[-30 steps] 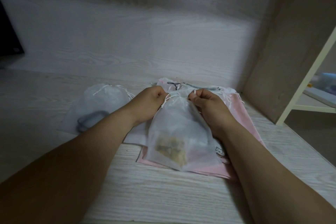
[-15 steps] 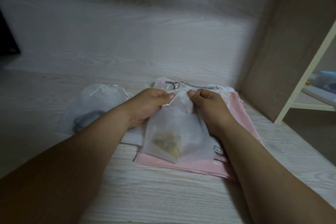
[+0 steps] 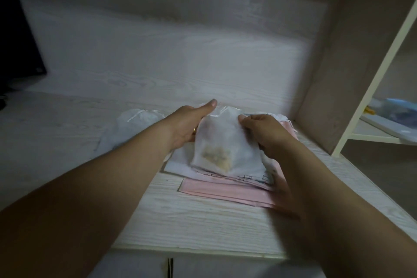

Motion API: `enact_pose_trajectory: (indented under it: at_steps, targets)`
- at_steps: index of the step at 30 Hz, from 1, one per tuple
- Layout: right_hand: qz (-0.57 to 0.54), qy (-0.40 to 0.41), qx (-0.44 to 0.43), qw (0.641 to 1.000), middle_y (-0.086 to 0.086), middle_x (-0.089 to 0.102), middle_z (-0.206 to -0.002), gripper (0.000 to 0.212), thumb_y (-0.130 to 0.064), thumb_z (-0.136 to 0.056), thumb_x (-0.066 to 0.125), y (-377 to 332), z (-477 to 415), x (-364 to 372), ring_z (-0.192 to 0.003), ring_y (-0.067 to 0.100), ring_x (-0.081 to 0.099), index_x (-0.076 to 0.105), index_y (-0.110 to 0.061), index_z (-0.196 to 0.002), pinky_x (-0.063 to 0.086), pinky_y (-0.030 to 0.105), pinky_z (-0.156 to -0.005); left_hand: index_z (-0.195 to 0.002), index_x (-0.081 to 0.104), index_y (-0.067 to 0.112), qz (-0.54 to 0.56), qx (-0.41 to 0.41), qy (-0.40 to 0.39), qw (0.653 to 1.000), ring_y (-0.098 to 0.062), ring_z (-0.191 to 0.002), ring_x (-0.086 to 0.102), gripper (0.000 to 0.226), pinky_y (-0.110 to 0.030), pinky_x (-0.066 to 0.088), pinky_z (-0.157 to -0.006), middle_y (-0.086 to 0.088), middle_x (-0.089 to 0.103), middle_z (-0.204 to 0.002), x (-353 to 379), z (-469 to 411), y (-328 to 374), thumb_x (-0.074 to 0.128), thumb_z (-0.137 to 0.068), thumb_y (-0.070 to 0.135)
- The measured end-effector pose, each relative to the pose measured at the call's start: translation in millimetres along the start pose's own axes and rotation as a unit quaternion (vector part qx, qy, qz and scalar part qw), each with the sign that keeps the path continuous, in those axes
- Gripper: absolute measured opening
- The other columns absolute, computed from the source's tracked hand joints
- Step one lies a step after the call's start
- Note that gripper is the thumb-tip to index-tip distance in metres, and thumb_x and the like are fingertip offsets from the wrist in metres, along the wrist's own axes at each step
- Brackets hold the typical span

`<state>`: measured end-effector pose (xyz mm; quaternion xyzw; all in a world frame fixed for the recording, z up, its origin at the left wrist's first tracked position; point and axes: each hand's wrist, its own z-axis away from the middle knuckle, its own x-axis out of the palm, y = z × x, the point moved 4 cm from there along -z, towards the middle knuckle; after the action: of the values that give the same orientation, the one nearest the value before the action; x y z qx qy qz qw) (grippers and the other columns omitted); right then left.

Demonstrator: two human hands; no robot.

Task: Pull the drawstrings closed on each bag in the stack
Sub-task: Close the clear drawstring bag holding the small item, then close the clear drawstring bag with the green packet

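A: Where the desk stops at six o'clock, is there room?
B: Wood runs on toward nine and twelve; a side panel walls off three o'clock.
A: And the bag?
B: Centre, over the pink stack, sheer white, tan lump inside. The left hand holds its nine o'clock edge; the right hand pinches its two o'clock corner.

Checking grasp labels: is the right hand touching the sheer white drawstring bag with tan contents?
Touching. Head view: the right hand pinches the sheer white drawstring bag at its upper right edge.
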<state>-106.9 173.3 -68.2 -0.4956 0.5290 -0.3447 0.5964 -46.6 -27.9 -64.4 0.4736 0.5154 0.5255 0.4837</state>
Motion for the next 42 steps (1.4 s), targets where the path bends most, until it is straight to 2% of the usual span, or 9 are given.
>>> enact_pose_trajectory:
  at_steps: [6,9,13,21,25,28,32,39,42]
  targets:
    - [-0.013,0.003,0.027,1.0,0.024,0.075,-0.112,0.047,-0.041,-0.098,0.068,-7.8,28.7,9.5,-0.098,0.037,0.074,0.071,0.004,-0.112,0.062,0.047,-0.088,-0.092,0.073,0.012,-0.018,0.045,0.032,0.998,-0.026,-0.085,0.07,0.016,-0.041,0.057,-0.081,-0.009,0.075,-0.091,-4.8,26.0,-2.2,0.067,-0.099,0.025]
    - [-0.006,-0.02,0.011,1.0,0.019,0.071,-0.076,0.029,-0.029,-0.097,0.07,-12.0,50.7,25.3,-0.067,0.032,0.067,0.07,-0.001,-0.088,0.06,0.035,-0.067,-0.072,0.064,0.019,-0.024,0.09,0.101,0.99,-0.022,-0.077,0.061,0.029,-0.035,0.047,-0.077,-0.001,0.067,-0.073,-29.1,38.5,1.3,0.066,-0.099,0.027]
    - [-0.027,0.005,0.0,1.0,-0.001,0.044,-0.041,0.037,-0.018,-0.101,0.064,-25.0,59.3,57.9,-0.039,0.017,0.036,0.052,-0.012,-0.066,0.031,0.018,-0.041,-0.094,0.07,0.018,-0.064,0.101,0.14,0.983,-0.022,-0.084,0.068,0.026,-0.036,0.053,-0.084,0.0,0.074,-0.09,-62.4,54.2,10.5,0.061,-0.1,0.041]
    - [-0.061,-0.003,-0.009,0.998,0.013,0.056,-0.069,0.033,-0.018,-0.102,0.061,-67.0,34.0,140.4,-0.063,0.026,0.052,0.058,-0.007,-0.071,0.049,0.037,-0.066,-0.127,0.056,0.021,-0.205,0.121,0.275,0.931,-0.025,-0.101,0.063,0.028,-0.037,0.053,-0.09,-0.005,0.063,-0.121,-142.1,58.6,32.9,0.059,-0.1,0.024]
    - [0.046,-0.042,-0.002,0.998,0.016,0.06,-0.074,0.03,-0.024,-0.099,0.063,-60.4,12.1,174.8,-0.064,0.028,0.058,0.061,-0.009,-0.074,0.053,0.04,-0.069,-0.142,0.049,0.021,-0.409,0.138,0.369,0.823,-0.034,-0.122,0.054,0.044,-0.045,0.046,-0.103,-0.011,0.049,-0.14,-154.4,60.2,31.8,0.058,-0.099,0.027]
    - [0.226,-0.021,-0.046,0.973,0.013,0.068,-0.098,0.026,-0.031,-0.092,0.07,-51.0,10.0,186.3,-0.095,0.032,0.067,0.064,-0.007,-0.101,0.049,0.036,-0.083,-0.144,0.052,0.025,-0.536,0.224,0.263,0.77,-0.031,-0.133,0.048,0.047,-0.043,0.038,-0.11,-0.006,0.049,-0.147,-128.1,61.1,5.5,0.056,-0.098,0.031]
    - [0.282,-0.024,-0.08,0.956,0.007,0.068,-0.123,0.039,-0.036,-0.092,0.069,-39.2,17.1,195.7,-0.114,0.027,0.064,0.058,-0.018,-0.125,0.045,0.031,-0.087,-0.156,0.038,0.031,-0.623,0.124,0.136,0.76,-0.02,-0.153,0.024,0.052,-0.042,0.016,-0.124,-0.002,0.029,-0.167,-125.0,52.0,-36.7,0.038,-0.105,0.044]
    - [0.279,0.005,-0.1,0.955,0.012,0.068,-0.126,0.041,-0.034,-0.096,0.062,-42.2,23.3,186.9,-0.117,0.031,0.064,0.058,-0.011,-0.13,0.046,0.033,-0.089,-0.153,0.04,0.034,-0.639,0.088,0.143,0.75,-0.018,-0.155,0.016,0.052,-0.048,0.004,-0.126,0.001,0.023,-0.168,-119.5,58.4,-19.8,0.041,-0.103,0.047]
    - [0.249,0.037,-0.119,0.96,0.009,0.069,-0.127,0.041,-0.032,-0.097,0.062,-46.5,23.8,165.4,-0.118,0.028,0.064,0.058,-0.011,-0.131,0.04,0.027,-0.084,-0.138,0.056,0.029,-0.621,0.158,0.204,0.74,-0.023,-0.141,0.036,0.042,-0.045,0.02,-0.12,-0.001,0.044,-0.149,-101.0,61.4,-5.3,0.048,-0.1,0.042]
